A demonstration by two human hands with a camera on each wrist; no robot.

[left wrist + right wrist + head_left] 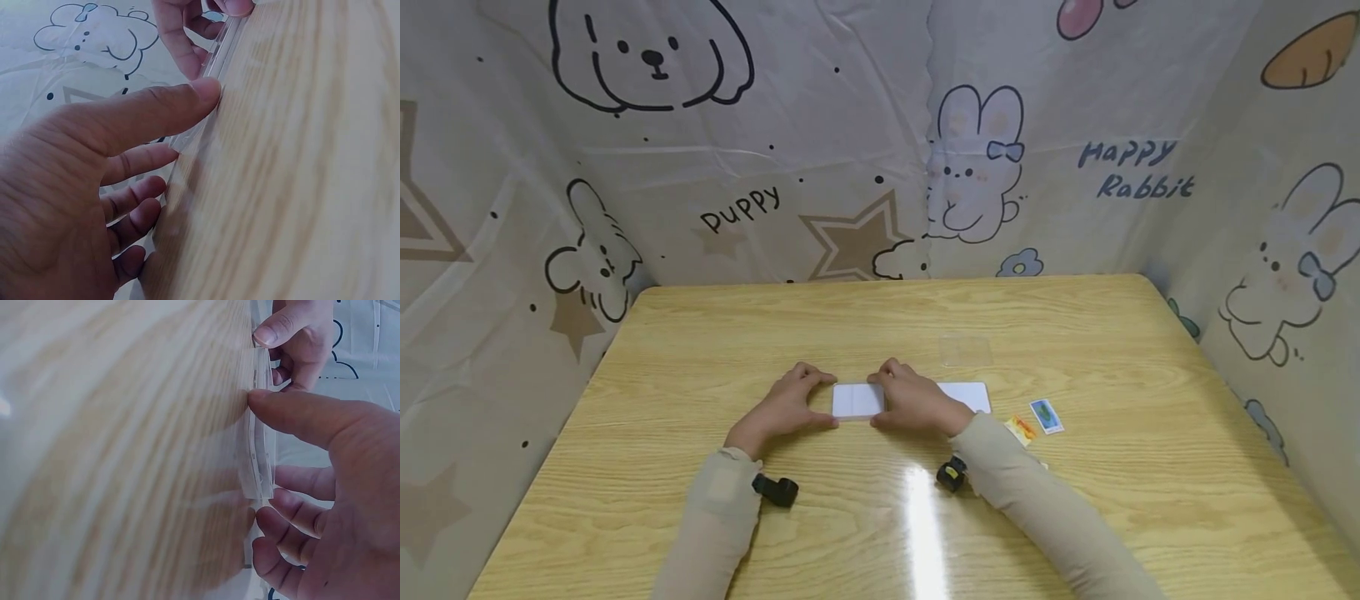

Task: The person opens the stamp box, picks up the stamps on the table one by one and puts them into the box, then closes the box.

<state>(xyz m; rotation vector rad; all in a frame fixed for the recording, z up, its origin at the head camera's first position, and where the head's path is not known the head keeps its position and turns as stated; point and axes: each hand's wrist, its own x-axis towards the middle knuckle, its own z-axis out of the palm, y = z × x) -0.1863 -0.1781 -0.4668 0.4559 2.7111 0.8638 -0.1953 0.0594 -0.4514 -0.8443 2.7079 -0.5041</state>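
On the table lies a flat white case (858,401) with clear, layered plastic edges (256,450), between both hands. My left hand (787,402) holds its left end, with the thumb at the near corner and a fingertip at the far corner. My right hand (917,402) grips it across the near and far edges, covering its right part. Also in the right wrist view, the right thumb (290,415) presses the near edge and the other fingers curl behind. A second white rectangle (967,395) shows just right of the right hand, partly hidden by it.
A thin transparent sheet (966,351) lies behind the right hand. To the right are a small blue-green picture card (1047,416) and an orange-yellow one (1021,429), close to the right sleeve (1022,475). Printed cloth (850,150) hangs around the wooden table (737,325).
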